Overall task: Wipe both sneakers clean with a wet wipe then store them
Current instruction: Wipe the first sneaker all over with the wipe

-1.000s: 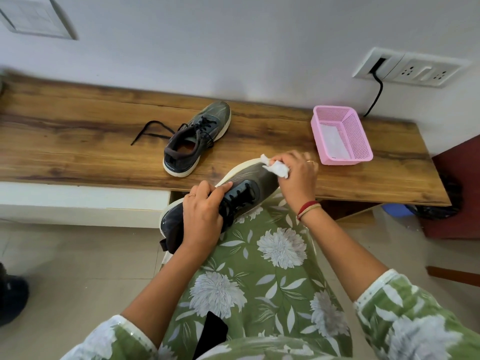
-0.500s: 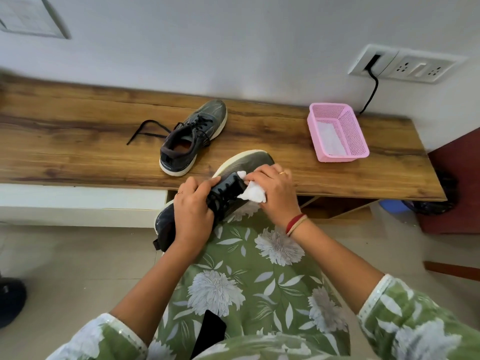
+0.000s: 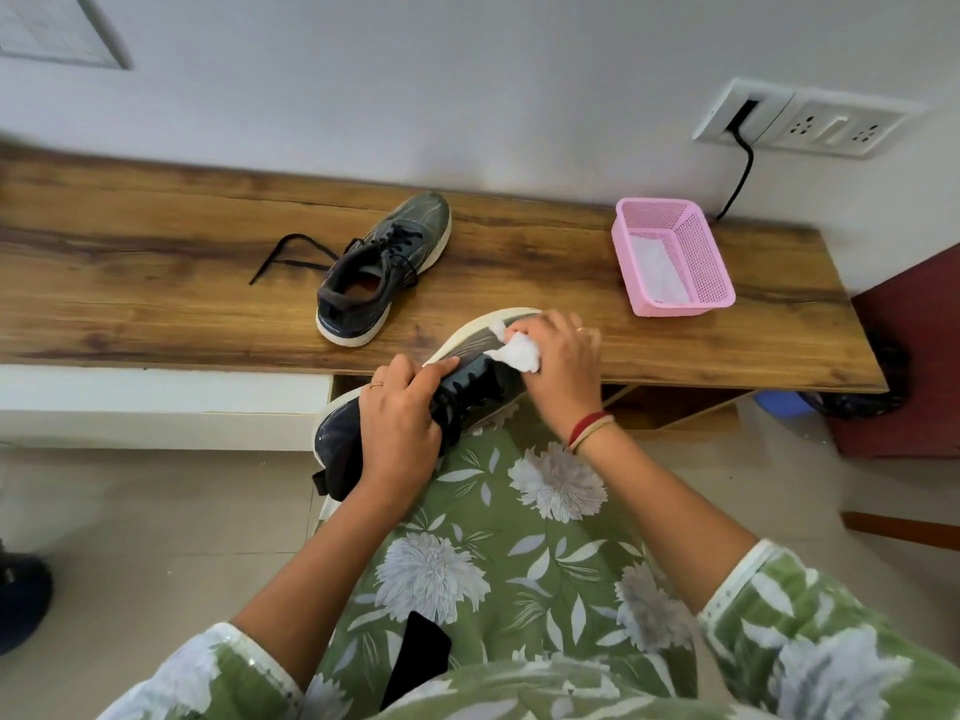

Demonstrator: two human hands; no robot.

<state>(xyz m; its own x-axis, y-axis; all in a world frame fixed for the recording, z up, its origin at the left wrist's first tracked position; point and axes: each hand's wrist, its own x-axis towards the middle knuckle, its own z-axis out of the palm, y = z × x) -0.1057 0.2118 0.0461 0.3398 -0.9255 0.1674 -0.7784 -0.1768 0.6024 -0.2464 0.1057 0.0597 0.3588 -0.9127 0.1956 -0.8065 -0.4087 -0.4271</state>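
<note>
Wooden bench (image 3: 156, 304): two sneakers (image 3: 382, 272) (image 3: 470, 387), one wipe (image 3: 519, 350)

Head-worn wide-angle view, looking steeply down, lap close

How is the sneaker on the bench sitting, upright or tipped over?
Upright. The sneaker rests flat on its white sole on the wooden bench, with its opening facing up and its toe pointing toward the wall.

You've got a wood bench (image 3: 156, 283) along a white wall (image 3: 467, 70), socket plate (image 3: 831, 124) w/ black cord (image 3: 746, 166) top rt, pale tile floor (image 3: 130, 537) below.
</note>
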